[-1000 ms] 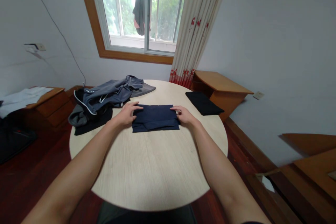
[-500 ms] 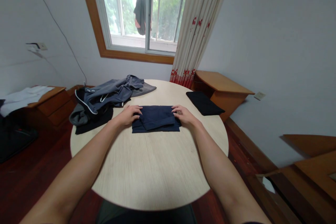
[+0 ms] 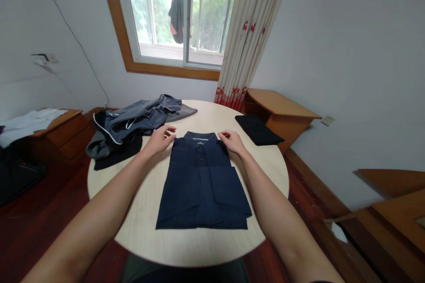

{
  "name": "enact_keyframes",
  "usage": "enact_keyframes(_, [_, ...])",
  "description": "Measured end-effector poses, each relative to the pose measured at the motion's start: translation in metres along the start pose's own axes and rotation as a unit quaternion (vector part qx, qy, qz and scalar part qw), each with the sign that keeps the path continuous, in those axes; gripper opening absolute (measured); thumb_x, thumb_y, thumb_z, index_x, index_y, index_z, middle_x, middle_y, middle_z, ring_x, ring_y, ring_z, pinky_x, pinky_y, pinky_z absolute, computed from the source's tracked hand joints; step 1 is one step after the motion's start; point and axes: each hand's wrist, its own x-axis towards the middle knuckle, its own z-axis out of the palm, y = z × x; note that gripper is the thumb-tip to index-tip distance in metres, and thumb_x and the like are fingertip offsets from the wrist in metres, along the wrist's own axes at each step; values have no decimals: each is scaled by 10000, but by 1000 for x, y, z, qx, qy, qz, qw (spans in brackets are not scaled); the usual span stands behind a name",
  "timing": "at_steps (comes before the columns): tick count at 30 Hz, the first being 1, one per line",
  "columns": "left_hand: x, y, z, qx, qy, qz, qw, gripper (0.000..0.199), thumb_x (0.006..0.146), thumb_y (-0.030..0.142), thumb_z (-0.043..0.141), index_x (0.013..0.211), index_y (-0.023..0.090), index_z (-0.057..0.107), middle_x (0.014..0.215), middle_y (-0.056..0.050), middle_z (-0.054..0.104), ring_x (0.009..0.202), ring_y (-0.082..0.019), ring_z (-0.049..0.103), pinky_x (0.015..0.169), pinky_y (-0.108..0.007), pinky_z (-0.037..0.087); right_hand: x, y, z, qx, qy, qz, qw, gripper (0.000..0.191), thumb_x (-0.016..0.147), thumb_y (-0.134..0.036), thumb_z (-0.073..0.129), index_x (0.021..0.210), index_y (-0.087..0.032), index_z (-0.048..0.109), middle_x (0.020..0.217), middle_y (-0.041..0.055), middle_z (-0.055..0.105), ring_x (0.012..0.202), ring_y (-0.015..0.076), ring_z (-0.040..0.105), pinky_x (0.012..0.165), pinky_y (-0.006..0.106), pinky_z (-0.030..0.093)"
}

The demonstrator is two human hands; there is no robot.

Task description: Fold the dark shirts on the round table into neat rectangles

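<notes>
A navy shirt (image 3: 199,185) lies face up on the round table (image 3: 139,212), with its sides and sleeves tucked in. Its collar points to the window, and its hem is near me. Just left of the collar is my left hand (image 3: 161,139), fingers loosely bent and apart, with nothing held. My right hand (image 3: 231,140) is at the collar's right side, its fingers lightly curved and holding no cloth that I can see. Whether its fingertips touch the shirt is hard to tell.
A heap of grey and dark clothes (image 3: 136,117) covers the table's far left. Folded black cloth (image 3: 258,130) lies at the right edge. Beyond that edge stands a wooden desk (image 3: 282,104); a wooden cabinet (image 3: 66,139) with white cloth is at left.
The shirt, a short folded bundle before, is now opened out toward me to its full folded length, with its collar showing. Both hands have come off its edges and sit slightly farther up.
</notes>
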Motion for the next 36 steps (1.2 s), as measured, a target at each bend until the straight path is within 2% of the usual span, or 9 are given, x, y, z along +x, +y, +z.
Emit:
enact_keyframes(8, [-19, 25, 39, 80, -232, 197, 949, 437, 808, 457, 730, 1182, 235, 699, 1346, -119, 650, 1279, -314, 557, 1106, -484, 400, -14, -23, 10, -56, -222, -76, 970, 231, 729, -264, 802, 953, -209, 795, 930, 49, 773, 780, 194, 670, 770, 317, 512])
enact_keyframes(13, [-22, 33, 44, 131, -264, 184, 938, 452, 866, 495, 666, 1251, 257, 678, 1262, -108, 676, 1143, -298, 620, 1010, -430, 453, -16, -25, 15, -76, -285, -70, 953, 361, 633, -171, 844, 987, -226, 797, 987, 50, 760, 907, 232, 681, 834, 334, 508])
enact_keyframes(21, [-16, 38, 36, 103, -290, 172, 936, 314, 895, 505, 574, 986, 254, 740, 897, -57, 695, 839, -232, 655, 803, -335, 493, -12, -19, 16, -102, -324, -51, 939, 137, 662, -114, 698, 750, -193, 767, 655, -19, 638, 605, 137, 549, 615, 254, 430])
enact_keyframes(23, [-13, 40, 23, 102, -220, 178, 954, 275, 908, 459, 552, 876, 239, 714, 852, -58, 673, 830, -231, 631, 806, -344, 488, -10, -21, 4, -80, -231, -84, 966, 97, 698, -144, 659, 734, -193, 734, 700, -1, 648, 650, 151, 563, 650, 266, 448])
enact_keyframes(26, [-7, 39, -8, 96, 60, 141, 984, 237, 934, 378, 512, 801, 221, 630, 852, -59, 640, 877, -231, 597, 860, -360, 474, -3, -18, -25, -22, 75, -127, 989, 107, 798, -273, 607, 824, -201, 681, 838, 38, 646, 769, 183, 584, 728, 297, 481])
enact_keyframes(28, [-3, 33, -30, 84, 259, 94, 958, 202, 950, 334, 492, 811, 217, 579, 857, -51, 615, 886, -220, 585, 869, -352, 471, 3, -8, -42, 27, 250, -100, 963, 189, 836, -376, 568, 895, -206, 627, 866, 43, 616, 779, 192, 580, 717, 309, 500])
enact_keyframes(30, [1, 25, -45, 68, 376, 58, 922, 178, 962, 306, 484, 821, 218, 547, 846, -39, 589, 862, -206, 580, 840, -331, 476, 9, 8, -51, 70, 341, -52, 936, 253, 826, -441, 543, 922, -209, 572, 858, 39, 588, 748, 192, 573, 685, 318, 516])
enact_keyframes(32, [3, 18, -52, 54, 413, 42, 908, 167, 964, 296, 493, 819, 221, 531, 827, -30, 568, 823, -194, 573, 794, -310, 480, 15, 23, -52, 99, 365, -9, 926, 278, 798, -464, 532, 912, -211, 534, 847, 38, 576, 740, 194, 574, 669, 330, 530])
enact_keyframes(36, [3, 13, -48, 62, 380, 44, 922, 179, 951, 299, 526, 788, 224, 518, 825, -30, 548, 821, -193, 559, 771, -301, 475, 19, 42, -41, 110, 331, 33, 937, 298, 773, -487, 521, 906, -220, 514, 830, 34, 580, 743, 197, 584, 638, 331, 540])
